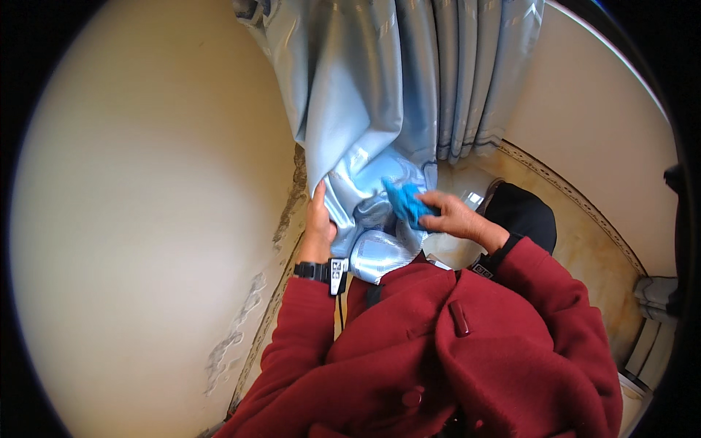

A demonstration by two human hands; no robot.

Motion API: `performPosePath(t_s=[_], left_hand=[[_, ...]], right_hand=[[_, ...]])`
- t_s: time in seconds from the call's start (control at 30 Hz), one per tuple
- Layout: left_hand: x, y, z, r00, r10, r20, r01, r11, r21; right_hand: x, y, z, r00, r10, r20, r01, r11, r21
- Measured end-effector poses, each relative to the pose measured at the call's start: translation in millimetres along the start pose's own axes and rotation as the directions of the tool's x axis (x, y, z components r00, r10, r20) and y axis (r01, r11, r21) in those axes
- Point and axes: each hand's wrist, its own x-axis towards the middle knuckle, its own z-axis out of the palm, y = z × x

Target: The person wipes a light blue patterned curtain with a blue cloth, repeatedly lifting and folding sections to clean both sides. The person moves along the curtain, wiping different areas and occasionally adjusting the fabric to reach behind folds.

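Observation:
A shiny light-blue curtain [350, 109] hangs in front of me, its lower part gathered up in folds toward my lap. With my left hand [318, 225] I grip the curtain's left edge, the thumb lying up along the cloth. My right hand [456, 217] is closed on a crumpled bright-blue cloth [409, 204], which lies against the gathered curtain. The inner side of the left fingers is hidden behind the fabric. A patterned bottom section [381, 254] of the curtain bulges just in front of my red coat.
A cream wall [161, 182] with peeling patches stands close on my left. More curtain folds [471, 80] hang at the far right. A black rounded object [522, 215] is beside my right wrist. Tan floor [584, 270] with a patterned border runs along the right wall.

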Motion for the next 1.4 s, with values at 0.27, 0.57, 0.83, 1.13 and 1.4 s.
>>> performPosePath(t_s=[0.27,0.57,0.83,1.13,1.4], left_hand=[[-114,17,42,0.88,0.055,0.471,-0.097,0.993,0.066],[-181,37,37,0.968,-0.061,0.243,0.041,0.995,0.087],[-185,23,28,0.775,0.101,0.624,-0.055,0.994,-0.093],[-202,27,15,0.996,-0.06,0.072,0.054,0.995,0.083],[-202,22,-14,0.958,-0.269,0.1,0.251,0.954,0.163]], right_hand=[[15,-106,28,0.73,-0.64,0.239,0.627,0.489,-0.607],[49,-76,-96,0.769,-0.418,-0.483,-0.067,0.7,-0.711],[-17,-91,15,0.666,-0.658,0.35,0.706,0.404,-0.582],[24,26,-55,0.717,-0.106,-0.689,0.184,0.982,0.04],[27,-25,-49,0.656,0.386,-0.649,0.288,0.666,0.688]])
